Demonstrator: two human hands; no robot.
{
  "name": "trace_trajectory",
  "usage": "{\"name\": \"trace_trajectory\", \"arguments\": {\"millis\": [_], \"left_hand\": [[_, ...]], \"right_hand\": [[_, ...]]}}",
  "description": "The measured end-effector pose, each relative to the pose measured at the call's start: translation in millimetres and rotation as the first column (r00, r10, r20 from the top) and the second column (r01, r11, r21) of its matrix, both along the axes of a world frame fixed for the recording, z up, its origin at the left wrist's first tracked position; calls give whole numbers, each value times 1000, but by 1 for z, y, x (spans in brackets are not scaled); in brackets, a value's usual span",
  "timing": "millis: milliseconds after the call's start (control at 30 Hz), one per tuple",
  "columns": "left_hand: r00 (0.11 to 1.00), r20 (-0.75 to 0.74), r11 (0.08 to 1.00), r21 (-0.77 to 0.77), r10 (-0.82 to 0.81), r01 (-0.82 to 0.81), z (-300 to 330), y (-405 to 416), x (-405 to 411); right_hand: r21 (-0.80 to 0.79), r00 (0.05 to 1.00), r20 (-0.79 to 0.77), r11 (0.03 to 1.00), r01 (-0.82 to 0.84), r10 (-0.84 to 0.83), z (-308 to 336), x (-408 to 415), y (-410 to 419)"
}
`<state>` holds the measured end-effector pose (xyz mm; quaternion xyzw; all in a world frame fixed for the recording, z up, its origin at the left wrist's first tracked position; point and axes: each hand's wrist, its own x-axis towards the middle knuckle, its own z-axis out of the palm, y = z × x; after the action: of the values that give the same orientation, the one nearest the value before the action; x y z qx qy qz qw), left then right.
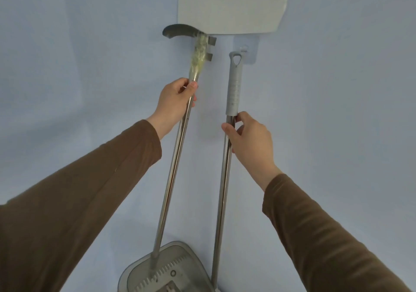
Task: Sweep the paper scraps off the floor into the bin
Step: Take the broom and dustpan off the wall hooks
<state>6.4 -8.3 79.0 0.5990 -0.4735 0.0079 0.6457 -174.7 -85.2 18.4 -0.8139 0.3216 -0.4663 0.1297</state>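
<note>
Two long metal poles stand against a pale blue wall. My left hand (176, 103) is shut on the dustpan pole (173, 170), just below its tape-wrapped top and curved grey grip. The grey dustpan (180, 267) sits at the pole's foot, near the bottom edge. My right hand (248, 139) is closed around the broom pole (221, 201), right under its grey grip (234, 89), whose loop hangs on a wall hook. The broom head lies below the picture. No paper scraps or bin are in view.
A white paper sign (231, 5) with handwritten characters is stuck to the wall above the poles. A clear hook plate (246, 48) holds the broom's loop. Both brown sleeves reach in from the bottom corners.
</note>
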Motion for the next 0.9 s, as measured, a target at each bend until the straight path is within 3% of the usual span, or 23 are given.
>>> {"name": "trace_trajectory", "arguments": {"millis": [167,267,367,500,633,700,767,833,900], "left_hand": [[999,-6,994,97,-52,53,-18,14,-9],[997,-12,978,192,-78,79,-49,33,-10],[992,-64,936,330,-109,124,-87,63,-17],[995,-65,852,514,-77,100,-149,116,-46],[973,-224,775,625,57,98,-216,181,-94],[928,-356,791,597,112,133,-249,216,-129],[862,-486,807,561,144,182,-278,245,-166],[717,-684,855,446,135,264,-307,276,-201],[510,-859,910,243,42,335,-327,301,-223]], "right_hand": [[89,999,39,995,-34,30,-6,-12,6],[336,969,151,912,-234,193,-17,-21,17],[558,899,298,706,-436,320,-37,-35,37],[766,854,342,410,-495,392,-87,-64,61],[843,801,525,-48,-536,288,-142,-111,89],[860,820,510,-155,-486,260,-172,-134,109],[885,848,464,-181,-430,255,-200,-150,127],[899,867,426,-230,-373,260,-222,-169,150],[890,864,424,-304,-341,272,-236,-179,163]]}}
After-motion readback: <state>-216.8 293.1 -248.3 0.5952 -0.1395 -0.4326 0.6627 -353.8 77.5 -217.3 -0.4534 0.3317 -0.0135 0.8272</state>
